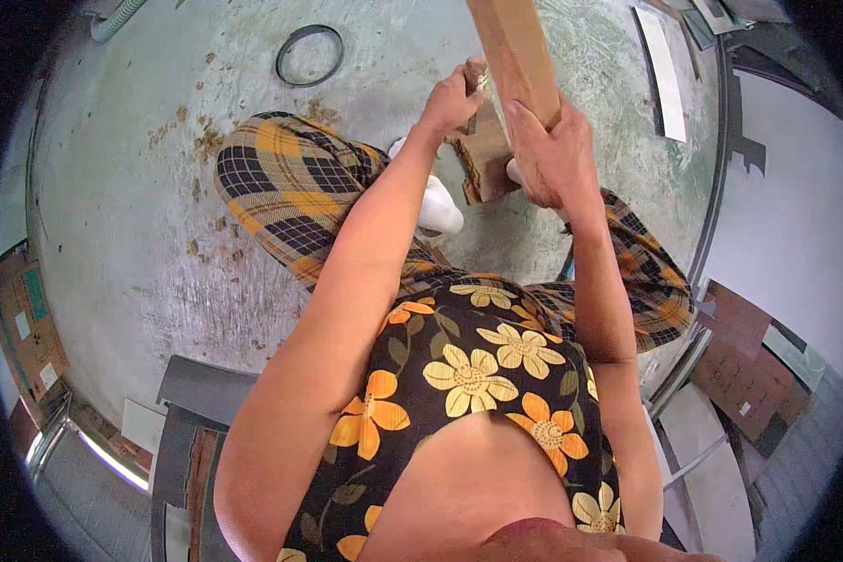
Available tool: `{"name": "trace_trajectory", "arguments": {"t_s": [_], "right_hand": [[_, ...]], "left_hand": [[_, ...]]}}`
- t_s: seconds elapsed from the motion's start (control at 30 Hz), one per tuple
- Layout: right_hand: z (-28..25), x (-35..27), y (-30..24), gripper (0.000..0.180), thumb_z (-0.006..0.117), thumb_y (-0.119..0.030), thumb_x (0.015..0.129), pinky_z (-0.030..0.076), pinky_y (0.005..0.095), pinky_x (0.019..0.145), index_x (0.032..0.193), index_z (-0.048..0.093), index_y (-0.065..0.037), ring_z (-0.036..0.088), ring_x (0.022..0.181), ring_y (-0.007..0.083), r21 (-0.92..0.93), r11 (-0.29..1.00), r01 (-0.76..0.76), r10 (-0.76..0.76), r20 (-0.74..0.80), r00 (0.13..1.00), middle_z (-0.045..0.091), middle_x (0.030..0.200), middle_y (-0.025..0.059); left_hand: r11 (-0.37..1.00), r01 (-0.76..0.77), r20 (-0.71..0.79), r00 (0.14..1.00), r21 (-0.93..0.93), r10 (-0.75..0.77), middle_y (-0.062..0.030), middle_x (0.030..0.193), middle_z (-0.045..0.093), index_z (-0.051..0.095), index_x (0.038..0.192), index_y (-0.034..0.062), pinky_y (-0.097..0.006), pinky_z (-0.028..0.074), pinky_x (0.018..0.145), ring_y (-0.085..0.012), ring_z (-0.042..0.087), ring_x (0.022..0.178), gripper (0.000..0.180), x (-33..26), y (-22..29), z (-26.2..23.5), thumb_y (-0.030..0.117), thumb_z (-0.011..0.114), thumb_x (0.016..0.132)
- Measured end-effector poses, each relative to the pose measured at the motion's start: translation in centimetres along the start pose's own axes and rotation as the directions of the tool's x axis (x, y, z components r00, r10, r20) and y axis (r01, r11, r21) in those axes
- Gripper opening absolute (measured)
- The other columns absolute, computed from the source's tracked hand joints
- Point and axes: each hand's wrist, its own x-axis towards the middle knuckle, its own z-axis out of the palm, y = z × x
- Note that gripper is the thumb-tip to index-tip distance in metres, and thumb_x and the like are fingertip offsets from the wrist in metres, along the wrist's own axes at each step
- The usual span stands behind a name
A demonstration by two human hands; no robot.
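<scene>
Long tan bar (515,51) is up in front of you, near end in your right grip (557,155): fingers wrapped tight, thumb along the face. Far end runs out of view. Your left grip (451,103) is closed on a small brown block (475,73), just left of the bar. Below both, a flat brown board (493,155), rough dark strip (468,169) by its left edge. Black ring (279,64) lies on the floor (244,56), ahead-left; white strip (665,80) off to the right.
</scene>
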Motion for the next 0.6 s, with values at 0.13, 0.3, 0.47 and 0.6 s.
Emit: {"name": "trace_trajectory", "arguments": {"t_s": [0.13, 0.3, 0.47, 0.6], "right_hand": [[1.6, 1.3, 6.2, 0.05, 0.063, -0.035, 0.082, 0.05, 0.0403, 0.078, 0.111, 0.061, 0.006, 0.067, 0.088, 0.0345, -0.059, 0.998, -0.005, 0.003, -0.037, 0.999, 0.067, 0.09, 0.0256], [0.8, 0.8, 4.7, 0.05, 0.065, -0.035, 0.081, 0.051, 0.039, 0.077, 0.111, 0.061, 0.006, 0.068, 0.085, 0.0304, -0.026, 0.989, -0.149, 0.151, 0.083, 0.985, 0.068, 0.089, 0.024], [-1.2, -1.7, 3.3, 0.048, 0.067, -0.033, 0.08, 0.051, 0.0369, 0.072, 0.11, 0.062, 0.005, 0.067, 0.079, 0.0238, 0.059, 0.998, -0.003, 0.006, -0.056, 0.998, 0.068, 0.085, 0.0196], [-2.4, -4.2, 6.3, 0.044, 0.068, -0.029, 0.08, 0.051, 0.035, 0.07, 0.107, 0.062, 0.005, 0.064, 0.075, 0.0194, 0.057, 0.997, -0.05, 0.054, -0.079, 0.995, 0.067, 0.083, 0.0153]], "left_hand": [[1.0, -0.013, 0.015, 1.0, -0.005, 0.013, -0.0217, 0.102, 0.066, 0.052, 0.115, 0.0025, -0.044, 0.049, 0.084, -0.0383, 0.062, 0.098, 0.048, -0.2, 0.6, 1.3, 0.03, 0.067, 0.078], [0.996, 0.044, 0.067, 0.997, 0.084, -0.05, -0.021, 0.101, 0.066, 0.053, 0.114, 0.0052, -0.045, 0.05, 0.083, -0.0387, 0.063, 0.096, 0.05, 0.2, 0.2, 0.9, 0.034, 0.068, 0.077], [0.996, -0.047, -0.005, 0.999, 0.073, 0.047, -0.0212, 0.099, 0.067, 0.053, 0.115, 0.0052, -0.046, 0.05, 0.081, -0.0386, 0.063, 0.093, 0.052, -0.6, 2.6, 0.4, 0.036, 0.068, 0.075], [0.989, -0.067, 0.025, 0.998, 0.129, 0.064, -0.021, 0.097, 0.067, 0.054, 0.116, 0.0079, -0.046, 0.051, 0.081, -0.0388, 0.063, 0.094, 0.051, -1.6, 5.7, 0.7, 0.034, 0.068, 0.075]]}}
